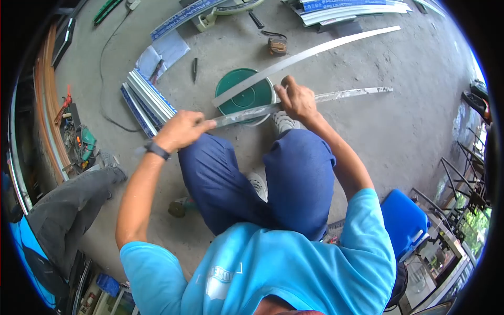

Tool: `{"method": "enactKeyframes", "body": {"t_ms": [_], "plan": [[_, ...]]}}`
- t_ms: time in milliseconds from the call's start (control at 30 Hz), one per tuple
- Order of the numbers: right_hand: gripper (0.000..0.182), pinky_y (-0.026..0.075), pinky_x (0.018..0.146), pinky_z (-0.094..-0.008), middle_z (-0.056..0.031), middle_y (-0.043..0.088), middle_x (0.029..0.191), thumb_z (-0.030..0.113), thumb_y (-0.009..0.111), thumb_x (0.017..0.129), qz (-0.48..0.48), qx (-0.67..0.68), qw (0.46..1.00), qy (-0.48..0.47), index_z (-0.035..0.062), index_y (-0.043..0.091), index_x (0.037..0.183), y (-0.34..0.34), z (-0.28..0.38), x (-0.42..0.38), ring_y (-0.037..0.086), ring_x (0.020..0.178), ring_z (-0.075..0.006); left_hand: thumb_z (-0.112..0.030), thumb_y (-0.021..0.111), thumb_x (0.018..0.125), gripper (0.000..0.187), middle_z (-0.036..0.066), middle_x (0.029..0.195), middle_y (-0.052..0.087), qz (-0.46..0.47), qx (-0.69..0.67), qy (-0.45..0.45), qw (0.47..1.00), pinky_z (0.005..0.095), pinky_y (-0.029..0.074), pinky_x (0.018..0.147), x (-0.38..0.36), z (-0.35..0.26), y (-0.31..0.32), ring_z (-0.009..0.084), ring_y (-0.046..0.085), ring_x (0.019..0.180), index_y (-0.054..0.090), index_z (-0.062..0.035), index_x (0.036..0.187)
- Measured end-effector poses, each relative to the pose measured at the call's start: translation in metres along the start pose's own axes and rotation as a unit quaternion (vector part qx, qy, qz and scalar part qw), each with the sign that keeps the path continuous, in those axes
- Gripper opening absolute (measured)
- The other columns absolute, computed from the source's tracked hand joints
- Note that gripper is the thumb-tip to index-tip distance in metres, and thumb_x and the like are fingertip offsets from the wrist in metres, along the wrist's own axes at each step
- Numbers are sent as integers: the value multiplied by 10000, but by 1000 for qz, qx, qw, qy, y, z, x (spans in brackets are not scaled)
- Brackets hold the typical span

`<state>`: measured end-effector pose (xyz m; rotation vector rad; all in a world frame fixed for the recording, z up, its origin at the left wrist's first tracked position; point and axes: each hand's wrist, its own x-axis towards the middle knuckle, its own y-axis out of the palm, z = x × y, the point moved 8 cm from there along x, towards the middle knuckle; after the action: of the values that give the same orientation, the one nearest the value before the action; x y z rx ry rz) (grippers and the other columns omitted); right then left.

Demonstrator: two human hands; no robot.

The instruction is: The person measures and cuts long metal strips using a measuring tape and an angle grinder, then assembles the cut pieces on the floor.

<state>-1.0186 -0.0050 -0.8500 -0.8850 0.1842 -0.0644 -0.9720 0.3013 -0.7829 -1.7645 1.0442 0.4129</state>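
Observation:
My left hand (184, 129), with a dark band at the wrist, grips the left end of a long flat metal strip (352, 94) above my knees. Further along the strip, my right hand (298, 100) is closed round it, and the strip's right end sticks out beyond. Under the strip stands a round green tub (236, 84) with a pale rim. A second pale strip (315, 51) lies across the tub, its far end reaching to the upper right; neither hand touches it.
Bundled white profiles (149, 94) lie left of the tub, more profiles (352, 11) at the top. A tape measure (277, 45) and a dark pen-like tool (195, 69) are on the floor. Another person's leg (79, 205) is at left, a blue container (401, 220) at right.

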Motion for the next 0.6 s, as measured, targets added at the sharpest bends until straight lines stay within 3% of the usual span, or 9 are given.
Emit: {"method": "enactKeyframes", "body": {"t_ms": [67, 100, 200, 233, 333, 400, 433, 533, 600], "plan": [[444, 517, 786, -511, -193, 702, 764, 494, 539, 1012, -54, 1, 999, 4, 56, 590, 1063, -32, -8, -8, 696, 787, -438, -544, 618, 968, 566, 188, 736, 668, 19, 16, 20, 999, 427, 511, 705, -22, 5, -15, 344, 657, 713, 686, 5, 845], [476, 498, 859, -491, -184, 716, 831, 517, 553, 1000, -16, -4, 999, 44, 50, 617, 1067, -37, -19, -6, 699, 836, -417, -547, 605, 975, 579, 185, 729, 667, 43, -11, 10, 999, 427, 510, 704, -24, 17, -11, 338, 660, 712, 681, 10, 838], [495, 463, 931, -491, -186, 724, 907, 532, 560, 994, -8, -76, 996, -34, 49, 653, 1051, -34, -2, -4, 698, 916, -379, -556, 566, 997, 615, 175, 716, 666, 80, -42, -14, 996, 424, 508, 703, -25, 36, -5, 319, 666, 709, 669, 26, 826], [459, 514, 756, -481, -155, 683, 746, 502, 520, 1007, -68, -80, 986, -129, 62, 651, 1000, -32, 21, -6, 686, 759, -355, -560, 554, 1002, 625, 173, 717, 667, 76, -24, -13, 997, 421, 509, 705, -24, 35, -6, 312, 666, 708, 666, 29, 827], [475, 525, 769, -522, -222, 698, 775, 512, 487, 1014, 54, -52, 996, -40, 76, 670, 966, 7, 47, 1, 696, 787, -432, -533, 495, 1036, 613, 230, 797, 695, 85, 35, -35, 995, 473, 514, 755, -31, 12, -11, 401, 683, 779, 655, 35, 872], [446, 523, 759, -540, -231, 688, 755, 479, 473, 1023, 50, -17, 997, -49, 84, 674, 972, 25, 37, 8, 684, 763, -455, -507, 479, 1048, 587, 266, 844, 702, 43, 85, -33, 995, 507, 516, 786, -43, -7, -16, 459, 683, 837, 648, 38, 909], [432, 521, 754, -549, -235, 684, 745, 462, 467, 1027, 47, -1, 997, -56, 88, 675, 974, 35, 32, 10, 678, 751, -467, -380, 496, 1066, 447, 284, 781, 669, 5, 116, -4, 993, 535, 497, 725, -46, -12, -13, 487, 663, 801, 574, 43, 945], [298, 550, 679, -510, -187, 678, 685, 357, 514, 1018, -60, -34, 992, -106, 118, 681, 958, 31, 31, 9, 691, 682, -413, -289, 504, 1059, 348, 324, 795, 654, 12, 129, -3, 992, 582, 484, 732, -59, -40, -20, 527, 641, 812, 531, 57, 1077], [234, 539, 690, -544, -203, 682, 705, 306, 523, 1008, -70, 44, 994, -76, 118, 662, 1008, 37, 16, 12, 678, 673, -435, -212, 521, 1043, 285, 334, 790, 650, 28, 135, 8, 990, 597, 483, 728, -65, -59, -18, 534, 638, 811, 486, 63, 1105]]}}
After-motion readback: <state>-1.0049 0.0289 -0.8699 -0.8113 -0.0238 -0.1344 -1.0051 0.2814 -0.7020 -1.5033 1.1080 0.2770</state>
